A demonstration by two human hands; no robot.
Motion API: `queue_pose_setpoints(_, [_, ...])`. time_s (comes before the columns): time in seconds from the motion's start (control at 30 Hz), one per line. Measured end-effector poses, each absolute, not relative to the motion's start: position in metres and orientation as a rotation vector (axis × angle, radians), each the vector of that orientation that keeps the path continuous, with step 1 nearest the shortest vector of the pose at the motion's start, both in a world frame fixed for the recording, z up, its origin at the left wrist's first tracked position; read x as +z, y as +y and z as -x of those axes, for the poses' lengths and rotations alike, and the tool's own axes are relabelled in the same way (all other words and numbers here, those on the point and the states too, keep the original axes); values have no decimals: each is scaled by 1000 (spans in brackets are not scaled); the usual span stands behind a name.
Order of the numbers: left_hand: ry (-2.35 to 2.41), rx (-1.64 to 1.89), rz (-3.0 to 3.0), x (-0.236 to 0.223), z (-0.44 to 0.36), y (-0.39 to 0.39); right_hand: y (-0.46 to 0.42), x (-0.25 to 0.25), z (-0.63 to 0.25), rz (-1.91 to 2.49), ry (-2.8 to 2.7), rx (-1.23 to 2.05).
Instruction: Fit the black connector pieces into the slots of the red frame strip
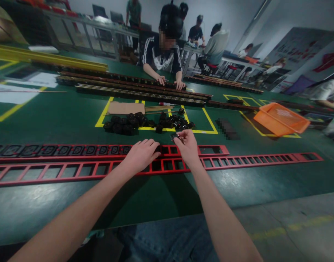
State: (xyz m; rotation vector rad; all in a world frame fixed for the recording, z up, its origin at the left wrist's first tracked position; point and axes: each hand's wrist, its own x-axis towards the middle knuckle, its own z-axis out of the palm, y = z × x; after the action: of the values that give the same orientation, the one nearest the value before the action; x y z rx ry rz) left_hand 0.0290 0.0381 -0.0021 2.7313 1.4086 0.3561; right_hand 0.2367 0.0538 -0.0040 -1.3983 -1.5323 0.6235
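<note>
My left hand (141,155) is over the farther red slotted frame (172,150), its thumb and fingers closed around a black socket module (157,149) mostly hidden beneath them. Left of it, a row of black socket modules (78,150) sits in that frame's openings. My right hand (188,147) is raised just above the frame, pinching a small dark part (174,136) with a shiny edge between thumb and fingers. A nearer red frame (60,174) with open slots runs alongside, under my forearms. Beyond my hands lie loose black modules (125,123) and smaller black pieces (180,122).
A cardboard piece (125,108), thin rods and a marker (165,104) lie past the modules. Long dark strips (139,91) cross the table before a co-worker (162,54), whose hands rest on them. An orange basket (283,118) stands at right; yellow rails (46,58) lie far left.
</note>
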Motion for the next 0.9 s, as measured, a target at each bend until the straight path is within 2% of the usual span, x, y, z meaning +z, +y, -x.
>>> queue_pose_setpoints(0.17, [1410,344,-2733,0,-29,37,44,-1,-233,1197,-1355,960])
queue_pose_setpoints(0.3, [1419,332,-2723,0,-29,37,45,2,-230,1124,-1288,1094])
queue_pose_setpoints(0.63, [1402,341,-2687,-3,-28,40,43,-4,-240,1314,-1358,945])
queue_pose_setpoints(0.9, [1424,270,-2714,3,-30,38,32,-1,-235,1261,-1520,988])
